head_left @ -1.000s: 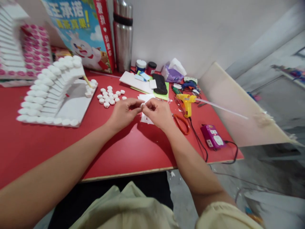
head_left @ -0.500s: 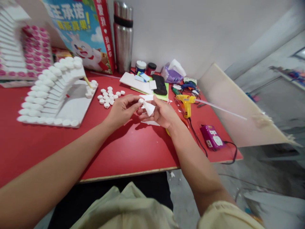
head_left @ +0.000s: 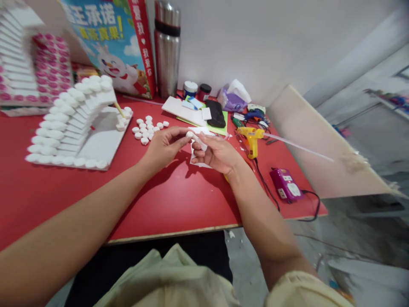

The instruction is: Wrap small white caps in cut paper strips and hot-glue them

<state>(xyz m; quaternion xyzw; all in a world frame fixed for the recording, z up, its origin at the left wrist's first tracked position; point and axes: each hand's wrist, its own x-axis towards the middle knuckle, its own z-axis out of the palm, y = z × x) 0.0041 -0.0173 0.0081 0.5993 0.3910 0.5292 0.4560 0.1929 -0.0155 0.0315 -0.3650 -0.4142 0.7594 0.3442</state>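
Observation:
Over the red table (head_left: 179,204), my left hand (head_left: 164,145) pinches the small rounded head of a piece of white paper (head_left: 200,143). My right hand (head_left: 220,151) is closed on the gathered tail of that same paper, its thumb on top and fingers curled below. What the rounded head contains, if anything, is hidden. More white sheets lie on the table under my hands. To the left is a heap of several small white rounded pieces (head_left: 145,130). Farther left stands a white stair-shaped model (head_left: 73,123) edged with similar pieces.
A yellow glue gun (head_left: 252,138) with a long stick lies right of my hands, its cord trailing near a purple power socket (head_left: 286,185). Behind are a steel thermos (head_left: 168,55), jars, a tissue pack (head_left: 234,98) and white boards. An upright panel (head_left: 319,149) borders the right.
The flared paper tail, spread out earlier, is now gathered narrow within my right hand's fingers. My left hand keeps its pinch on the rounded head.

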